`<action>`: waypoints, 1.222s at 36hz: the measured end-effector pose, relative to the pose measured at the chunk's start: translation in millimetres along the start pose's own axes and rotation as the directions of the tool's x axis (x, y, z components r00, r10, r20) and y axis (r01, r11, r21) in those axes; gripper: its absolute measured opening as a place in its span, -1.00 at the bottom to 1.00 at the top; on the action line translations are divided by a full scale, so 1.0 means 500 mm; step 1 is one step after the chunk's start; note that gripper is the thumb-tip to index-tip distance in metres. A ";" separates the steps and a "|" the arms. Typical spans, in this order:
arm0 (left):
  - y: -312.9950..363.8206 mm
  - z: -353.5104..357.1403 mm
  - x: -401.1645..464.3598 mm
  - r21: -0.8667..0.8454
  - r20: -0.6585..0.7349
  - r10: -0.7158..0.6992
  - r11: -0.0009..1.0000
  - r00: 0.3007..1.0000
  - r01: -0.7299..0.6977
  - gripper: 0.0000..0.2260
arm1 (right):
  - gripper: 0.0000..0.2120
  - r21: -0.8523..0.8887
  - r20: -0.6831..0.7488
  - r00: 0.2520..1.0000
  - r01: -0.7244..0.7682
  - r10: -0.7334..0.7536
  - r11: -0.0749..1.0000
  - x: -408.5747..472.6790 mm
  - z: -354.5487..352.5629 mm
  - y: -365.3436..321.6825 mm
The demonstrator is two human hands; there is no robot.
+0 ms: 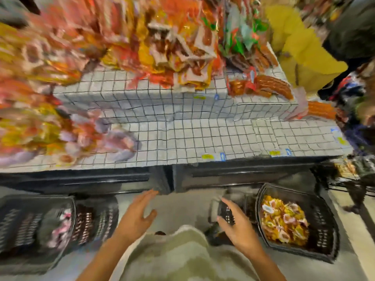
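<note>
Left hand (138,216): fingers spread, holding nothing | right hand (241,228): grips black mesh piece (225,214) (blurred) | just beside packet-filled basket (323,217).

Bare left hand (137,217), bare right hand (239,228), pale beige-green garment (182,258).

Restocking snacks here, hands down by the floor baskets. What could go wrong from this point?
The right hand reaches a black perforated edge beside the right basket; tipped, its heaped yellow packets could spill. Snack bags piled on the tiered display overhang the steps and might slide off.
</note>
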State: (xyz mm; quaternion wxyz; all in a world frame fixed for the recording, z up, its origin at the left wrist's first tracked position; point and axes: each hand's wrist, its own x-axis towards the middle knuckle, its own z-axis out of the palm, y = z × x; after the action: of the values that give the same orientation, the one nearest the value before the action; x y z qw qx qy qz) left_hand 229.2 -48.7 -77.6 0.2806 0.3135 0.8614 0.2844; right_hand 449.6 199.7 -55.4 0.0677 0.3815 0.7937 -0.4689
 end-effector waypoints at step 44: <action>-0.235 -0.302 0.071 -0.226 -0.384 -0.327 0.940 0.863 0.255 -0.54 | -0.59 0.126 0.429 0.766 0.475 -0.480 0.871 0.516 0.348 -0.617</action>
State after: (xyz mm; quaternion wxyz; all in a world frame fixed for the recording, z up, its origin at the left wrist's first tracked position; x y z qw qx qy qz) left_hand 61.8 -146.8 -63.9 0.1556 0.0868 0.9117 0.3702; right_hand 19.2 118.0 -57.8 0.1246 0.0495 0.8249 -0.5492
